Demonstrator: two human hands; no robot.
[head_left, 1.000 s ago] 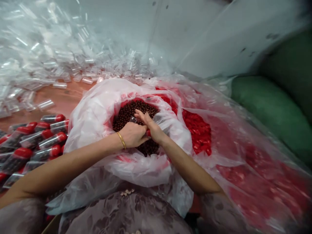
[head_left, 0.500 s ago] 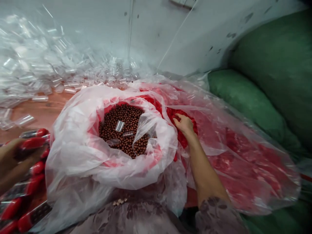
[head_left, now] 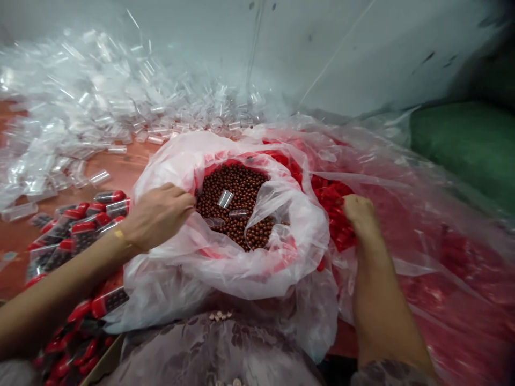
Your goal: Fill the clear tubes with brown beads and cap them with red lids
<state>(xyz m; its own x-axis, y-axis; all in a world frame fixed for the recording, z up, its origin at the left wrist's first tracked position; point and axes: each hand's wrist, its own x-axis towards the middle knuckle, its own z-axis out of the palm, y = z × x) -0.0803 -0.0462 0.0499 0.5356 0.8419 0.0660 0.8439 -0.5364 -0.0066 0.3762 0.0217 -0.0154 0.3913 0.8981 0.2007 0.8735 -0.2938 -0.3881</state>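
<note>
A white plastic bag (head_left: 237,279) with a rolled rim holds brown beads (head_left: 229,236). A few clear tubes (head_left: 226,199) lie on the beads. My left hand (head_left: 164,214) is over the bag's left rim, its fingertips at the edge of the beads. Its fingers are curled together, and whatever is in them is hidden. To the right, a clear plastic bag (head_left: 406,214) lies open with red caps (head_left: 333,206) in it. My right hand (head_left: 359,212) is closed at the right side of these caps; its grip is hidden.
Clear empty tubes (head_left: 92,107) are heaped along the wall at the back left. Bead-filled tubes with red caps (head_left: 84,230) lie piled on the orange table (head_left: 116,166) at left, with more below the edge. A green sack (head_left: 462,145) stands at the far right.
My left hand has moved right from the filled, red-capped tubes to the bead bag's rim. My right hand stays by the red caps, its fingers now curled. The view has shifted left.
</note>
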